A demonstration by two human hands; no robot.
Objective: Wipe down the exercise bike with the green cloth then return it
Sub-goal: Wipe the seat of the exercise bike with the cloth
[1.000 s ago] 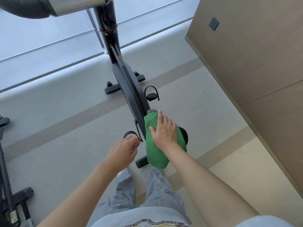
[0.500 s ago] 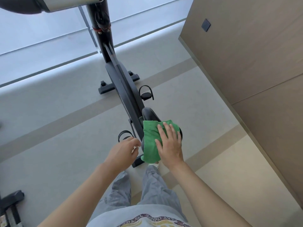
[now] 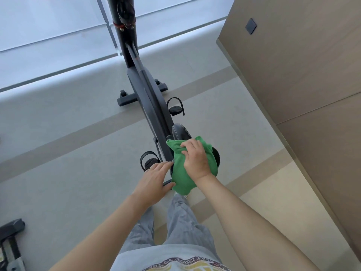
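Note:
The black exercise bike (image 3: 148,90) stands on the floor in front of me, its saddle (image 3: 179,132) nearest me. A green cloth (image 3: 180,173) is draped over the rear of the saddle. My right hand (image 3: 195,159) lies on top of the cloth with its fingers curled into the fabric, gripping it. My left hand (image 3: 154,178) reaches in beside the cloth's left edge with fingers fairly straight, its fingertips at the saddle's side; the thumb touches the cloth's lower edge.
A wood-panelled wall (image 3: 304,79) runs along the right, close to the bike. Pedals stick out at the left (image 3: 149,160) and right (image 3: 175,109). Part of another machine (image 3: 9,245) sits at the bottom left. A window ledge (image 3: 58,79) lies beyond the bike.
My right hand went from flat on the cloth to bunching it with curled fingers. My left hand opened and moved right, up to the cloth's edge. The view shifted slightly.

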